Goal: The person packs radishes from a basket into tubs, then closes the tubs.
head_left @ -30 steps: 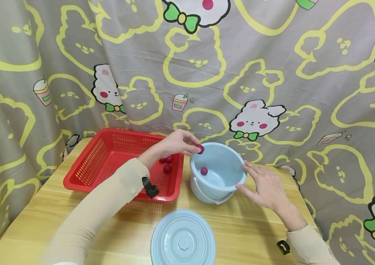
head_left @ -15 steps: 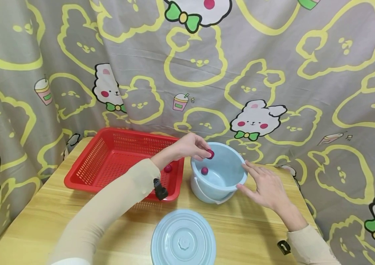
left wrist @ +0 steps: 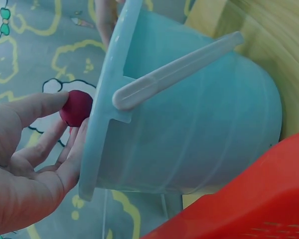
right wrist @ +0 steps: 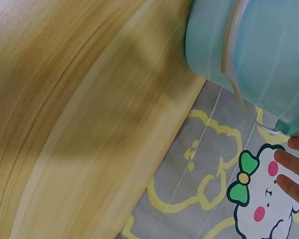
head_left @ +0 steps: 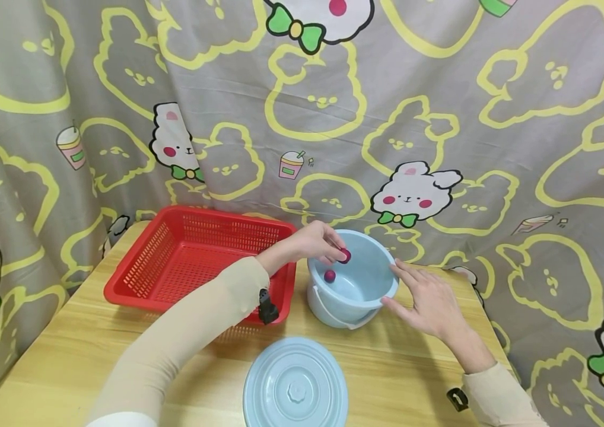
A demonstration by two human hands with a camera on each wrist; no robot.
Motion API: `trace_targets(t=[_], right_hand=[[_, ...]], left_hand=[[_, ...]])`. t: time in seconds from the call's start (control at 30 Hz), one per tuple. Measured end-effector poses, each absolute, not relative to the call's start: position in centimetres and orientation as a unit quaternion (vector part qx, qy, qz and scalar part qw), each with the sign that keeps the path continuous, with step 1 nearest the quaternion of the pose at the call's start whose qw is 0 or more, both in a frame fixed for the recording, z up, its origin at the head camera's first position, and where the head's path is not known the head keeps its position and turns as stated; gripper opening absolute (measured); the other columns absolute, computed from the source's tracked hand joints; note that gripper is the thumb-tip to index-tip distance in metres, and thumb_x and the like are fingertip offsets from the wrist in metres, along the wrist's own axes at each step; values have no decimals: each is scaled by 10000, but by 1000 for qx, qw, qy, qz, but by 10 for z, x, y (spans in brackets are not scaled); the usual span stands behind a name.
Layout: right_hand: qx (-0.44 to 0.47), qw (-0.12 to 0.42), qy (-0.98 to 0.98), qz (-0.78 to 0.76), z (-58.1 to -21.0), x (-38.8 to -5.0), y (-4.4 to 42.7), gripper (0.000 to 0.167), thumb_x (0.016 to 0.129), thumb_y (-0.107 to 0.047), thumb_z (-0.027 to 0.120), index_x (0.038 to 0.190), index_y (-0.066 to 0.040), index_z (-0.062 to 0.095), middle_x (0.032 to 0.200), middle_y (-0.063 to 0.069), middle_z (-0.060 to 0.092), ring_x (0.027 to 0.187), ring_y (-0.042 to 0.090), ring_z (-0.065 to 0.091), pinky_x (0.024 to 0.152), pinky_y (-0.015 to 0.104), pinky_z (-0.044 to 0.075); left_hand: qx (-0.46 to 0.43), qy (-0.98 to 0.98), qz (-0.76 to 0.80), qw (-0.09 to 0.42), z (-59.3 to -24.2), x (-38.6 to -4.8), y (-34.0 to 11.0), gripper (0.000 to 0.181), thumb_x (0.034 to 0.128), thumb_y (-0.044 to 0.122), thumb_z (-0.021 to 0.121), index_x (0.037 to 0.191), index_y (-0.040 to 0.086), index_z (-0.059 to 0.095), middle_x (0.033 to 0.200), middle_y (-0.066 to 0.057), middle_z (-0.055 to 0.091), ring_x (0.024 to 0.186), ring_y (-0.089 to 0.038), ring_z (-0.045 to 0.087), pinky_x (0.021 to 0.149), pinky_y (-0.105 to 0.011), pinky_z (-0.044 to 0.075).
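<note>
My left hand (head_left: pixel 319 242) pinches a small dark-red ball (head_left: pixel 345 255) between thumb and fingers, over the left part of the light-blue bucket's mouth. In the left wrist view the ball (left wrist: pixel 76 108) sits just at the bucket's rim (left wrist: pixel 102 114). A second dark-red ball (head_left: pixel 330 276) lies inside the bucket (head_left: pixel 342 308). My right hand (head_left: pixel 430 299) rests on the bucket's right rim, its thumb and fingers spread and fairly straight. Only some fingertips (right wrist: pixel 291 164) of it show in the right wrist view.
A red slotted basket (head_left: pixel 195 261) stands left of the bucket; my left sleeve covers part of its inside. The bucket's round blue lid (head_left: pixel 295 382) lies in front on the wooden table (head_left: pixel 387 385). A patterned curtain (head_left: pixel 323 118) hangs behind.
My left hand has moved right and slightly down with its ball, from the bucket's left rim to over its mouth. The left sleeve now covers the basket's balls. My right hand stays put.
</note>
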State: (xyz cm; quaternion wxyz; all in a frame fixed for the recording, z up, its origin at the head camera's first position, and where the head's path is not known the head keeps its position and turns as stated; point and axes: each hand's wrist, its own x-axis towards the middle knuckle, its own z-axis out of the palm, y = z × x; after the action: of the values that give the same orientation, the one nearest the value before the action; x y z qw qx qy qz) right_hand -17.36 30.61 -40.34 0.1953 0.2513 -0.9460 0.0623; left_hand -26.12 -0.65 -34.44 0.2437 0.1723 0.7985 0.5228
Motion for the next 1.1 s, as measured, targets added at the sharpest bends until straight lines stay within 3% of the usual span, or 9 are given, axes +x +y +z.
trace_targets(t=[0.4,0.67,0.93,1.1], right_hand=[[253,200,-945,63,-403,-173,306,741,864,-556,763,1431,-94,645,1479,142,658,1244,431,693,988,627,572],[253,200,-945,63,-404,-174,306,743,868,-559,760,1431,-89,644,1474,147,660,1235,431,697,973,629,576],[252,200,-945,64,-405,-174,306,739,870,-557,759,1427,-85,645,1476,150,658,1237,435,694,976,636,570],[253,204,-943,66,-405,-173,306,741,862,-553,765,1426,-87,646,1474,149,660,1237,433,695,987,632,569]], left_hand=[[163,806,511,250,-347,-263,0,264,918,131,828,1145,13,765,1072,-162,810,915,-233,810,852,-307,670],[156,807,510,252,-347,-264,0,279,929,142,818,1173,22,754,1182,-232,779,1094,-364,780,880,-318,666],[163,807,510,249,-344,-260,-4,279,928,162,822,1171,40,757,1174,-205,779,999,-265,807,880,-312,666],[170,809,507,244,-341,-261,-12,289,933,181,820,1183,51,758,1138,-165,784,1027,-286,803,875,-312,667]])
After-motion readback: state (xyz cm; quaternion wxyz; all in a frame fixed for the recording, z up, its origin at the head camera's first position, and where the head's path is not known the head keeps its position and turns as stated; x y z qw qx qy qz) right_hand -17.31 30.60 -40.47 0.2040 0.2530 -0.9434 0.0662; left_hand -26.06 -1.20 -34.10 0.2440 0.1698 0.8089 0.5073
